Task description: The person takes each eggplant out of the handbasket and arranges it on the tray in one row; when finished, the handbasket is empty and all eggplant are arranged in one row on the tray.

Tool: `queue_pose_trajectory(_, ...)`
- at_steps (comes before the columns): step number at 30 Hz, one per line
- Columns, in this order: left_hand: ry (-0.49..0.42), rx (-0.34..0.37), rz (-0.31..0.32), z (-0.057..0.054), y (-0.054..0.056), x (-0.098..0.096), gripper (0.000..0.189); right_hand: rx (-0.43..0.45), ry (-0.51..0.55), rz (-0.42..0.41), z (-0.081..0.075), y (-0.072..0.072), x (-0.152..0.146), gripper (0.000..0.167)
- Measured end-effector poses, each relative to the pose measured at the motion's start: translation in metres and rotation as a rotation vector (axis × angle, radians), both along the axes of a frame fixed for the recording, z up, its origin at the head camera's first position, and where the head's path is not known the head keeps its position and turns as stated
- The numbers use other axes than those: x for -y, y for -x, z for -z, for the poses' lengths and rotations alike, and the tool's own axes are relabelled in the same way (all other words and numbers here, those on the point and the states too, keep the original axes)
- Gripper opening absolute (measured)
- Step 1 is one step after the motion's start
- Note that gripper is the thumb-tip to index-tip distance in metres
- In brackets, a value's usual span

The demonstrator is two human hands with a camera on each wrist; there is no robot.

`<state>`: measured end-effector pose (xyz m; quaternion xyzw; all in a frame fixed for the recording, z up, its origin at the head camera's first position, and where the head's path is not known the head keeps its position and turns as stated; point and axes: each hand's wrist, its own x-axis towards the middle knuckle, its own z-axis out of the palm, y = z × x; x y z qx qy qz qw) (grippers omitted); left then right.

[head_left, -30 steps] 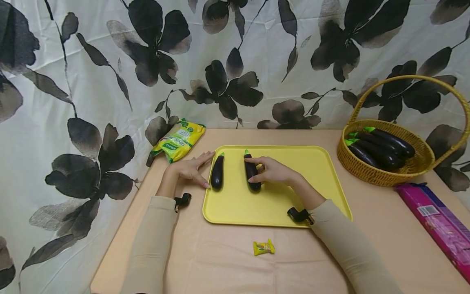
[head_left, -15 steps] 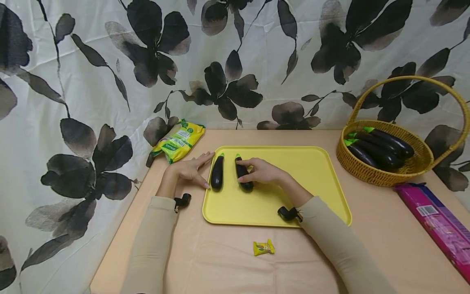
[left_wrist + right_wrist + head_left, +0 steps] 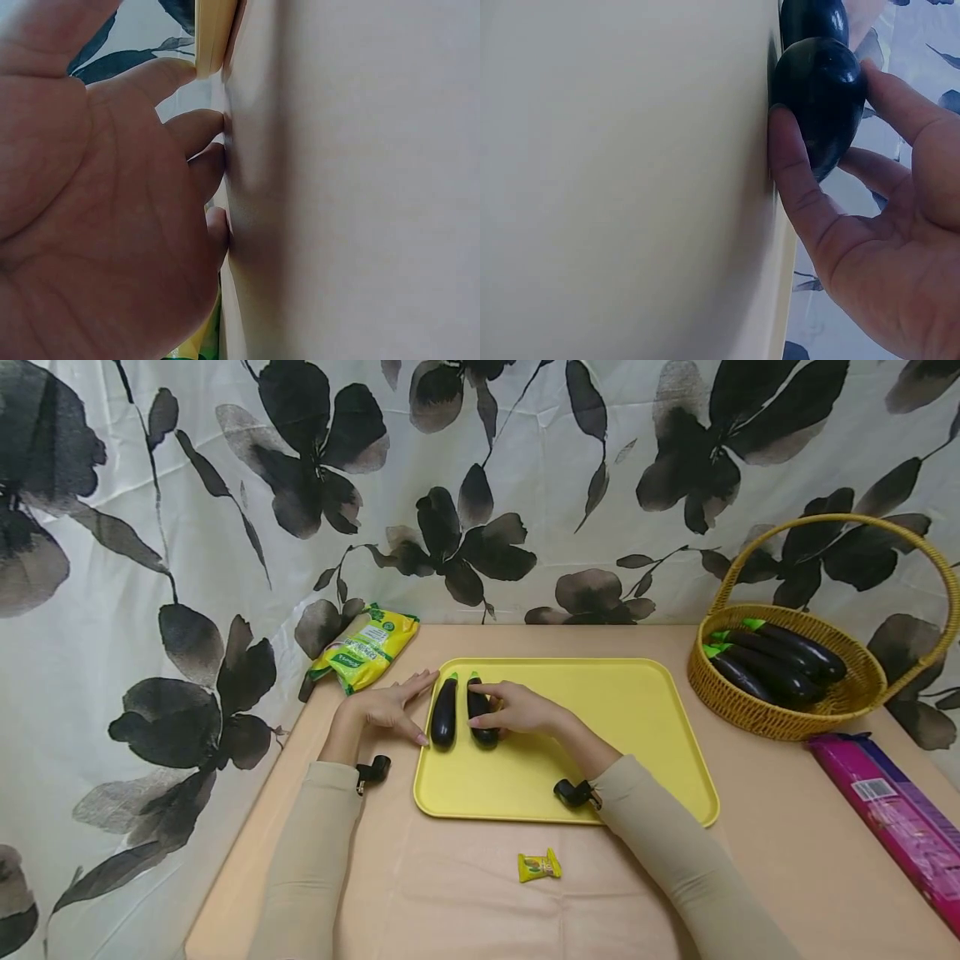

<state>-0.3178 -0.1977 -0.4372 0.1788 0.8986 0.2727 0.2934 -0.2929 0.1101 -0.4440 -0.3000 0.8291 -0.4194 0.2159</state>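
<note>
My right hand (image 3: 513, 708) pinches a dark purple eggplant (image 3: 821, 90) with a green stem, low over the yellow tray (image 3: 585, 760). Just left of it lies a second eggplant (image 3: 444, 714), lengthwise along the tray's left side. In the right wrist view the thumb and fingers hold the near eggplant by its sides, and the other one shows behind it. At the tray's left edge rests my left hand (image 3: 382, 708), fingers spread and fairly straight. The left wrist view shows a fingertip (image 3: 176, 71) touching the tray's rim.
A wicker basket (image 3: 750, 718) with several eggplants (image 3: 780, 664) and a tall handle stands at the right. Nearby lies a pink packet (image 3: 885, 818). A yellow-green bag (image 3: 367, 647) is at the back left, and a small yellow wrapped piece (image 3: 538, 865) lies in front of the tray.
My right hand has moved left across the tray with the eggplant, bringing it close beside the other one. The left hand has stayed at the tray's edge.
</note>
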Motion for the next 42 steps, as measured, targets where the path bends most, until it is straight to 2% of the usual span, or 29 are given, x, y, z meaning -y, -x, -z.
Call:
queue_pose_trajectory(10,-0.007,-0.011,0.005,0.0,0.0,0.0,0.142,0.03,0.011,0.007,-0.003,-0.003,0.01,0.077)
queue_pose_trajectory(19,-0.015,0.0,-0.015,0.0,-0.001,-0.002,0.142,0.095,0.047,0.023,-0.005,-0.006,0.01,0.08)
queue_pose_trajectory(25,-0.018,-0.008,-0.003,0.0,0.0,-0.001,0.141,0.101,0.039,0.058,-0.015,-0.009,0.001,0.083)
queue_pose_trajectory(28,-0.022,-0.013,0.001,0.0,0.0,-0.001,0.141,0.041,0.028,0.082,-0.026,-0.013,-0.01,0.083)
queue_pose_trajectory(35,-0.011,-0.037,0.01,0.003,0.0,0.001,0.14,-0.247,0.038,0.157,-0.064,-0.031,-0.05,0.078)
queue_pose_trajectory(42,-0.012,-0.036,0.008,0.004,-0.001,0.0,0.14,-0.343,0.112,0.238,-0.093,-0.055,-0.09,0.073)
